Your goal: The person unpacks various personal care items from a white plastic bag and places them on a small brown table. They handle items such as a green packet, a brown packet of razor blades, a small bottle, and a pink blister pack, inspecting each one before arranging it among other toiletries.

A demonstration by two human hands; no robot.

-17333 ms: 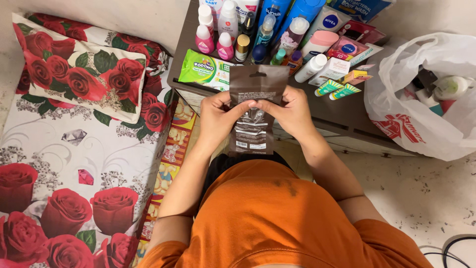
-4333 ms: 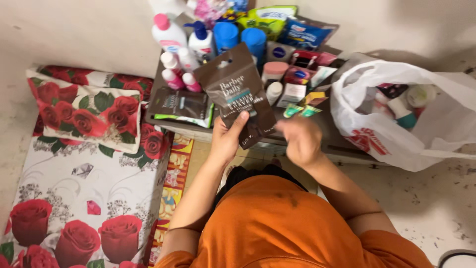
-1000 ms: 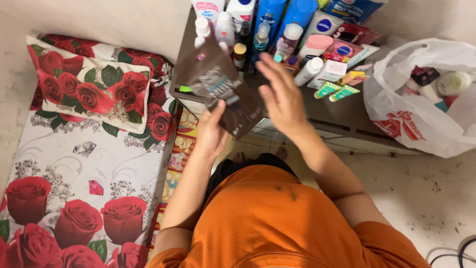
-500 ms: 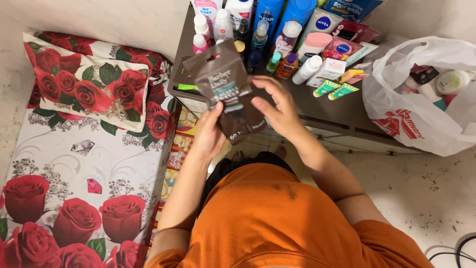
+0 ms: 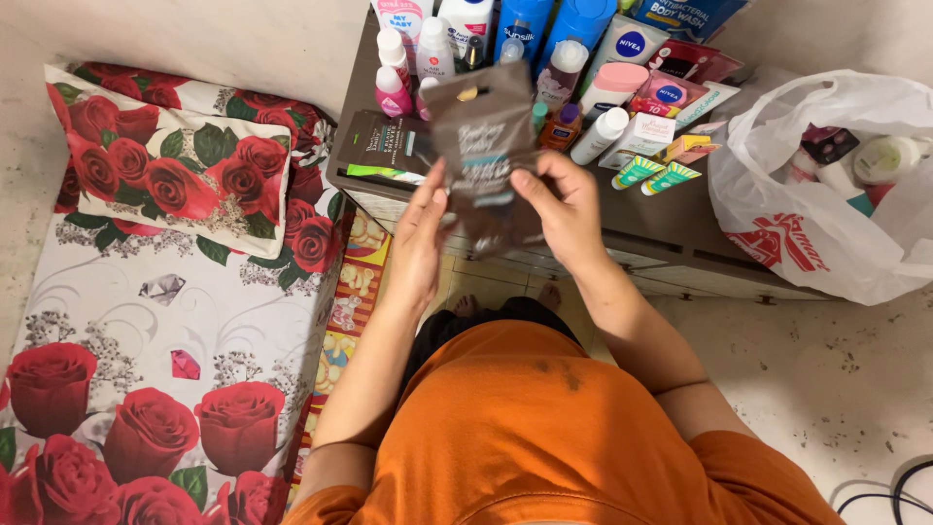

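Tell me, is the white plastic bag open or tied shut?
Open. The white plastic bag gapes at its top, and bottles show inside it.

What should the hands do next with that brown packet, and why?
Probably lay the brown packet on the matching dark packet lying flat on the table. Both the left hand and right hand hold it above that spot.

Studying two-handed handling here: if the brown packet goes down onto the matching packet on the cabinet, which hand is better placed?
Probably the left hand: it grips the brown packet on the side nearer the matching packet.
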